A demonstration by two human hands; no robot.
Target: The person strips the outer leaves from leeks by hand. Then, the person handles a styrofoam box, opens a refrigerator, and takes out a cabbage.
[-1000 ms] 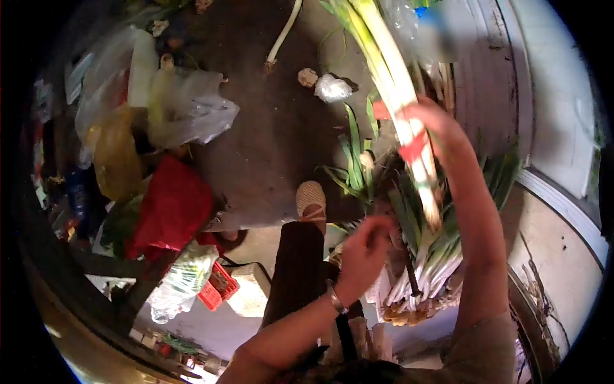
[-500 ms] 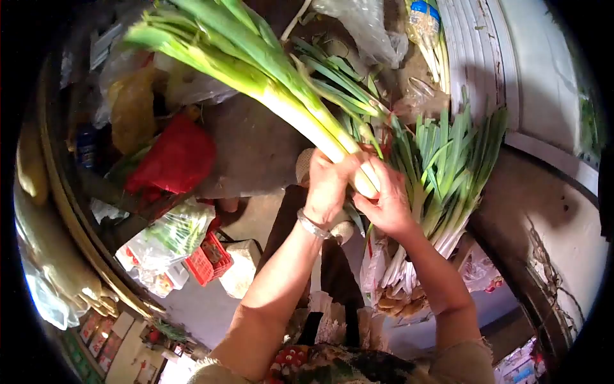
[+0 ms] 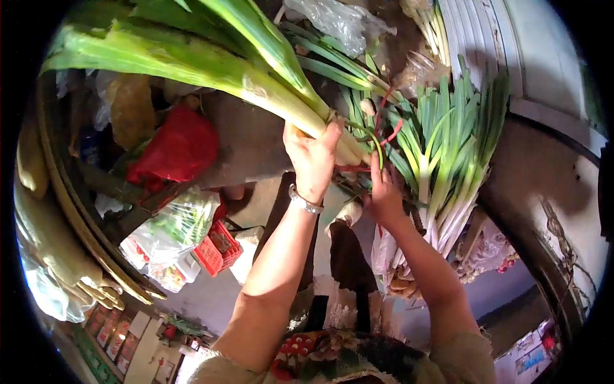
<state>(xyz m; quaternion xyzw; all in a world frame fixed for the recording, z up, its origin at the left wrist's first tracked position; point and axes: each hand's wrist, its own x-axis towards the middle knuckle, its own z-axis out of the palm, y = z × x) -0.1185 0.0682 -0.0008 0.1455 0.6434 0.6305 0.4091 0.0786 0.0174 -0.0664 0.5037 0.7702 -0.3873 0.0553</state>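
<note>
My left hand (image 3: 313,159) is wrapped around thick leeks (image 3: 275,96), whose broad green leaves spread to the upper left. Their pale root ends point toward my right hand (image 3: 385,197). A wristband shows on my left wrist. The fingers of my right hand are closed at the leeks' lower end, where a thin green leaf strip (image 3: 377,139) curves down to the fingertips. What lies inside that grip is partly hidden. A red tie (image 3: 391,132) passes close beside the fingers. A large bundle of green onions (image 3: 448,153) stands just right of my right hand.
Loose green onions (image 3: 332,67) and clear plastic (image 3: 342,22) lie beyond my hands. At left are a red bag (image 3: 176,147), a bag of greens (image 3: 182,221) and a red basket (image 3: 217,249). Long pale gourds (image 3: 54,237) line the left edge. A shoe (image 3: 345,214) shows below.
The leeks have tipped lower and shifted left with my left hand. My right hand has come off their root end and moved slightly down. The red tie now shows more clearly.
</note>
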